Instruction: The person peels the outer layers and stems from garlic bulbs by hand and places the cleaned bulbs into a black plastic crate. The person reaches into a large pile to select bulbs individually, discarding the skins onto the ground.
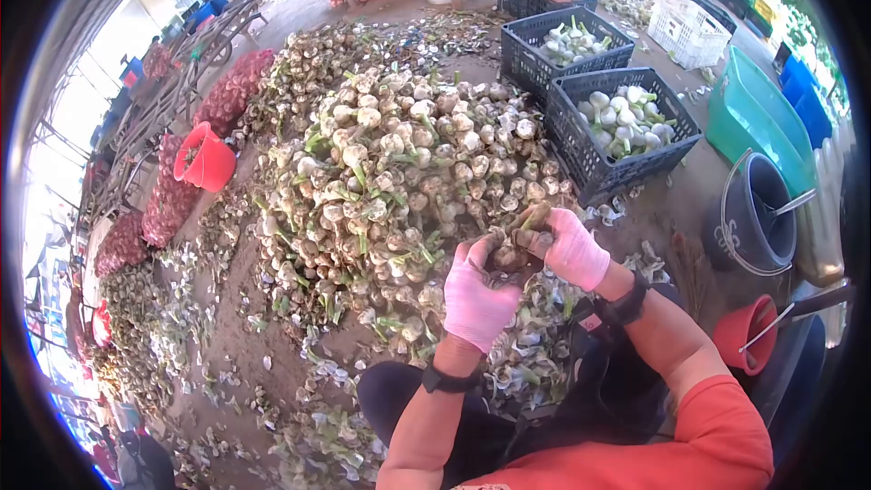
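Both my hands wear pink gloves with dirt-darkened fingertips, and they meet in front of a large heap of garlic (pixel 408 154). Between them is a soil-brown garlic bulb (pixel 509 258), partly covered by the fingers. My left hand (pixel 481 295) is closed around its near left side. From the right, my right hand (pixel 572 249) is closed on the same bulb, with a brownish stalk or leaf by its fingers. Peeled skins and leaf scraps (pixel 535 354) lie below the hands, around my legs.
Black crates of cleaned white garlic, one crate (pixel 626 127) nearest, stand beyond my right hand. A dark bucket (pixel 758 213), a red bucket (pixel 746 336) and a green tub (pixel 758 118) are at right. Another red bucket (pixel 205 158) rests by filled red net sacks (pixel 172 191) at left.
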A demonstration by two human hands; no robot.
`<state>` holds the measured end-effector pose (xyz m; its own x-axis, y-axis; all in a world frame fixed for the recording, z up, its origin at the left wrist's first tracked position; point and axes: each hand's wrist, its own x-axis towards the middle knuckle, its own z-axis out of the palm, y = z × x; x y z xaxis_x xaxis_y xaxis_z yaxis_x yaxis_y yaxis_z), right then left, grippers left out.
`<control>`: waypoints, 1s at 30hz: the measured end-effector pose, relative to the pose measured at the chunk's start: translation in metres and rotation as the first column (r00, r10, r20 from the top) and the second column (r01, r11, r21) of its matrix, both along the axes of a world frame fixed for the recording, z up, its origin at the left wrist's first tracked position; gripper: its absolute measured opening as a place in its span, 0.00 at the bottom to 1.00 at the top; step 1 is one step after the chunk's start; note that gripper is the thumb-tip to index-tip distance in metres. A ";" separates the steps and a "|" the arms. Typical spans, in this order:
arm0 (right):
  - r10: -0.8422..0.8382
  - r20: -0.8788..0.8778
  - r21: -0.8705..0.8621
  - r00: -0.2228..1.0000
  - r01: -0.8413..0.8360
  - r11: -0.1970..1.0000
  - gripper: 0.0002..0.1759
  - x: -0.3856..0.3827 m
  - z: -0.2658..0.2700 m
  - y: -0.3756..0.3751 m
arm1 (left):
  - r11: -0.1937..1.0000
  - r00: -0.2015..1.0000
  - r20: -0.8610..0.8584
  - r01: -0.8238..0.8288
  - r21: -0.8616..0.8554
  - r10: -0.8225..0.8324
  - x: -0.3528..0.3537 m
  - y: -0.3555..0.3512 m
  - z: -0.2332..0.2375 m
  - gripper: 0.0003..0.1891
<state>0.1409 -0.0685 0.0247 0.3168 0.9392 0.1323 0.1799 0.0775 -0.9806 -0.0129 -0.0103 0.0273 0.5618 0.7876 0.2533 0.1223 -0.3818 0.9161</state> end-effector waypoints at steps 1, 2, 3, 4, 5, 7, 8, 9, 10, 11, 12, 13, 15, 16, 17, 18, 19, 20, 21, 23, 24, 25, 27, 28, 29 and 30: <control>-0.003 -0.002 0.003 1.000 0.003 1.000 0.08 0.001 0.002 -0.002 | 1.000 1.000 0.012 0.006 -0.026 -0.006 0.001 -0.001 0.001 0.26; 0.008 -0.031 -0.028 0.999 -0.009 1.000 0.08 0.002 0.007 -0.005 | 0.999 1.000 0.025 0.011 -0.051 -0.010 0.001 -0.001 0.002 0.27; 0.020 -0.061 -0.059 0.998 -0.023 0.998 0.09 0.003 0.009 -0.008 | 0.999 1.000 0.023 0.012 -0.048 -0.010 0.000 -0.001 0.002 0.27; 0.019 -0.062 -0.055 0.998 -0.022 0.998 0.09 0.005 0.008 -0.009 | 0.996 0.999 0.027 0.033 -0.084 -0.031 0.000 -0.001 0.002 0.26; 0.054 -0.008 -0.043 0.999 -0.054 0.998 0.09 0.009 0.005 -0.010 | 0.991 0.998 0.030 0.056 -0.119 -0.053 -0.001 -0.001 0.002 0.26; 0.085 0.043 -0.025 0.995 -0.084 0.996 0.10 0.010 0.009 -0.012 | 0.979 0.994 0.078 0.086 -0.183 -0.073 -0.001 0.000 -0.007 0.25; 0.085 0.004 -0.088 0.996 -0.085 0.993 0.08 0.008 0.017 -0.014 | 0.961 0.988 0.129 0.117 -0.252 -0.087 0.000 0.000 -0.009 0.24; 0.083 -0.035 -0.150 0.996 -0.087 0.985 0.07 0.007 0.022 -0.017 | 0.962 0.988 0.125 0.118 -0.246 -0.089 -0.001 -0.001 -0.009 0.24; 0.080 -0.038 -0.143 0.996 -0.084 0.986 0.07 0.008 0.019 -0.017 | 0.887 0.971 0.217 0.184 -0.423 -0.098 -0.003 -0.001 -0.005 0.24; 0.095 0.011 -0.062 0.995 -0.094 0.994 0.08 0.011 0.015 -0.018 | 0.776 0.948 0.306 0.257 -0.576 -0.087 -0.004 -0.001 0.000 0.24; 0.106 0.062 0.018 0.992 -0.108 0.994 0.10 0.012 0.013 -0.019 | 0.753 0.956 0.278 0.251 -0.608 -0.094 -0.007 0.000 0.006 0.25; 0.104 0.058 0.027 0.993 -0.105 0.994 0.10 0.012 0.016 -0.021 | 0.758 0.957 0.272 0.249 -0.603 -0.098 -0.010 0.002 0.010 0.25; 0.111 -0.084 -0.148 0.990 -0.123 0.981 0.12 0.010 0.025 -0.027 | 0.594 0.898 0.436 0.378 -0.710 -0.051 -0.016 0.003 0.016 0.26; 0.108 -0.087 -0.139 0.990 -0.119 0.983 0.12 0.010 0.025 -0.027 | 0.653 0.915 0.383 0.369 -0.662 -0.129 -0.017 0.002 0.012 0.26; 0.144 -0.162 -0.091 0.976 -0.160 0.983 0.13 0.011 0.024 -0.027 | 0.657 0.916 0.379 0.369 -0.658 -0.135 -0.017 0.002 0.010 0.26; 0.181 -0.235 -0.041 0.955 -0.196 0.980 0.13 0.010 0.023 -0.027 | 0.553 0.885 0.454 0.429 -0.714 -0.101 -0.017 0.001 0.008 0.26; 0.179 -0.238 -0.034 0.955 -0.193 0.981 0.13 0.010 0.024 -0.028 | 0.441 0.851 0.523 0.490 -0.752 -0.054 -0.016 0.000 0.008 0.27; 0.217 -0.266 -0.054 0.939 -0.239 0.970 0.14 0.009 0.026 -0.029 | 0.348 0.842 0.538 0.494 -0.797 0.035 -0.016 -0.003 0.016 0.23; 0.252 -0.293 -0.071 0.922 -0.284 0.956 0.14 0.010 0.027 -0.029 | 0.351 0.844 0.535 0.492 -0.797 0.031 -0.017 -0.002 0.014 0.23; 0.250 -0.340 -0.137 0.907 -0.311 0.941 0.14 0.011 0.025 -0.030 | 0.503 0.905 0.380 0.424 -0.753 -0.193 -0.022 0.006 0.005 0.23; 0.215 -0.331 -0.123 0.919 -0.268 0.956 0.14 0.009 0.025 -0.029 | 0.502 0.905 0.378 0.423 -0.754 -0.195 -0.023 0.011 0.003 0.23; 0.179 -0.322 -0.111 0.929 -0.225 0.968 0.14 0.008 0.024 -0.028 | 0.417 0.882 0.436 0.470 -0.778 -0.180 -0.022 0.016 0.005 0.21; 0.161 -0.353 -0.118 0.921 -0.215 0.970 0.13 0.010 0.022 -0.027 | 0.327 0.855 0.490 0.518 -0.791 -0.168 -0.020 0.018 0.010 0.21; 0.145 -0.382 -0.126 0.913 -0.207 0.970 0.13 0.011 0.021 -0.026 | 0.482 0.899 0.398 0.435 -0.760 -0.182 -0.018 0.015 0.014 0.22; 0.137 -0.382 -0.127 0.914 -0.199 0.972 0.13 0.011 0.020 -0.026 | 0.623 0.936 0.304 0.345 -0.702 -0.177 -0.014 0.013 0.015 0.23; 0.142 -0.321 -0.119 0.936 -0.189 0.975 0.12 0.008 0.020 -0.025 | 0.688 0.947 0.280 0.309 -0.657 -0.158 -0.010 0.014 0.000 0.25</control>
<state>0.1486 -0.0938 0.0444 0.1586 0.9833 -0.0890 -0.1362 -0.0675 -0.9884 -0.0225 0.0033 0.0276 0.7528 0.6323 -0.1829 -0.0836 0.3675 0.9263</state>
